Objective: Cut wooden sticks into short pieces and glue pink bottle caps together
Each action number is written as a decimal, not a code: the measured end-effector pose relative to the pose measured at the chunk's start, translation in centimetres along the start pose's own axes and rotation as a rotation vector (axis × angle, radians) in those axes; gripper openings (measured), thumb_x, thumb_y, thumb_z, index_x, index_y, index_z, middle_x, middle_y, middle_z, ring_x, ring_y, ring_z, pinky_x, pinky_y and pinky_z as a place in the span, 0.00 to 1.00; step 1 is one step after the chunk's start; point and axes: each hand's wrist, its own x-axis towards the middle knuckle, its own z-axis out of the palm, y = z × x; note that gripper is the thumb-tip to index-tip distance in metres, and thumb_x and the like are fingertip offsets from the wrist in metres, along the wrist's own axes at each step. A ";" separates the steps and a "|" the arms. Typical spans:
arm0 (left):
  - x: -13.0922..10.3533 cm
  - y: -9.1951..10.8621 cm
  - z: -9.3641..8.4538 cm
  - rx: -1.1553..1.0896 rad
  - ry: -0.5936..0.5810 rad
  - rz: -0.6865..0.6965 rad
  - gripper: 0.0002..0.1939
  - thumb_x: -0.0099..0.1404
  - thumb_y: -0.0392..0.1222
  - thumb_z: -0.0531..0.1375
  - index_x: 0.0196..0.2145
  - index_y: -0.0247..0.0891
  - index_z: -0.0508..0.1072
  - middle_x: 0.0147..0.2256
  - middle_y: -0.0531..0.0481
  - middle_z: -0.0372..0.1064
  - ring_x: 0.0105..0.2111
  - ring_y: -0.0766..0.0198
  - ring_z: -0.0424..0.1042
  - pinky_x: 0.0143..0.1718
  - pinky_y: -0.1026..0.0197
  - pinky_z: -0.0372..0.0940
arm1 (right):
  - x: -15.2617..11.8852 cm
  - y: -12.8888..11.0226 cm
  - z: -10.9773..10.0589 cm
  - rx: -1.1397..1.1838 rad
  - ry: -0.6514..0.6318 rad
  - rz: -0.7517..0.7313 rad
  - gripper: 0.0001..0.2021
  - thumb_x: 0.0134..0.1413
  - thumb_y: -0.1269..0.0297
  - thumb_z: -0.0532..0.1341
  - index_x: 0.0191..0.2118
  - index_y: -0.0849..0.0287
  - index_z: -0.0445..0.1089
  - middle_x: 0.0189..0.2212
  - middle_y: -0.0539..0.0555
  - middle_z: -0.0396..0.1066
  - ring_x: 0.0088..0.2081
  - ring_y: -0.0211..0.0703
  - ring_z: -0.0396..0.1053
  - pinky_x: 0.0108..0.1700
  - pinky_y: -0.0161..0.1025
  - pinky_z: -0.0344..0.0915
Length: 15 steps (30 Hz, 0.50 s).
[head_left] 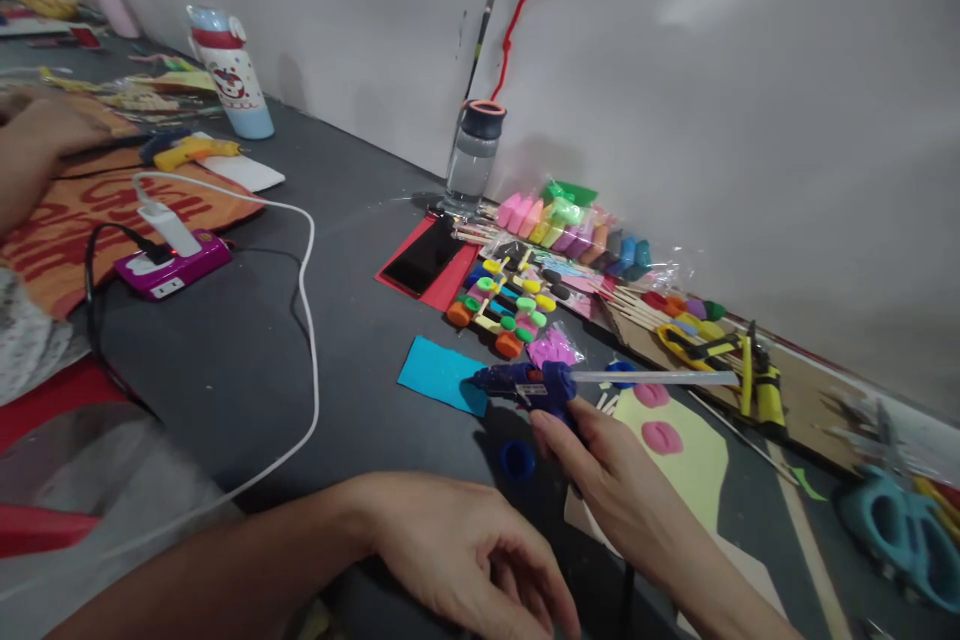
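Note:
My right hand (600, 460) is closed around the handle of a blue glue gun (529, 385). A long clear glue stick (652, 377) sticks out of its back end. The gun's nozzle points left, over the right part of a blue rectangular card (442, 375) lying on the dark table; whether it touches the card I cannot tell. My left hand (465, 560) rests at the table's near edge, fingers loosely curled and apart from the thumb, with nothing visible in it. Just above it lies a blue ring (517, 460). Beside my right hand are pink clay pieces (662, 437) on yellow paper (697, 470).
Small colourful clay-wheeled models (502, 305) and a phone (424, 255) lie behind the card. A water bottle (472, 160) stands by the wall. Teal scissors (900, 530) lie right. A white cable (311, 340) runs left from a purple power strip (176, 265). Another person's hand (52, 130) is far left.

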 end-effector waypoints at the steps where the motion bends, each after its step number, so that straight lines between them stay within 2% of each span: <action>1: 0.0 0.0 0.0 -0.005 0.000 0.000 0.20 0.52 0.49 0.69 0.42 0.39 0.78 0.32 0.52 0.71 0.31 0.65 0.70 0.29 0.66 0.63 | 0.0 0.1 0.0 -0.018 0.016 -0.011 0.20 0.60 0.44 0.52 0.27 0.56 0.60 0.20 0.47 0.58 0.23 0.38 0.55 0.25 0.35 0.55; 5: 0.1 -0.1 0.1 -0.039 0.007 -0.009 0.18 0.52 0.46 0.67 0.40 0.38 0.78 0.33 0.52 0.70 0.31 0.66 0.69 0.30 0.67 0.62 | -0.1 0.2 0.1 -0.042 0.040 -0.035 0.20 0.61 0.45 0.53 0.25 0.55 0.58 0.19 0.46 0.56 0.22 0.37 0.53 0.23 0.35 0.53; 11: 0.1 -0.2 0.1 -0.014 0.009 -0.011 0.22 0.50 0.50 0.70 0.41 0.39 0.78 0.33 0.51 0.70 0.32 0.64 0.70 0.31 0.65 0.63 | -0.5 -0.1 -0.3 0.035 -0.043 -0.001 0.21 0.62 0.45 0.51 0.28 0.57 0.62 0.20 0.47 0.60 0.21 0.38 0.58 0.21 0.33 0.56; 15: 0.1 -0.3 0.0 0.021 0.009 -0.016 0.21 0.53 0.49 0.67 0.44 0.38 0.77 0.33 0.50 0.70 0.32 0.64 0.70 0.32 0.65 0.64 | -0.4 0.4 -0.2 -0.008 -0.008 -0.046 0.21 0.64 0.45 0.52 0.27 0.57 0.63 0.20 0.48 0.63 0.22 0.39 0.60 0.23 0.34 0.58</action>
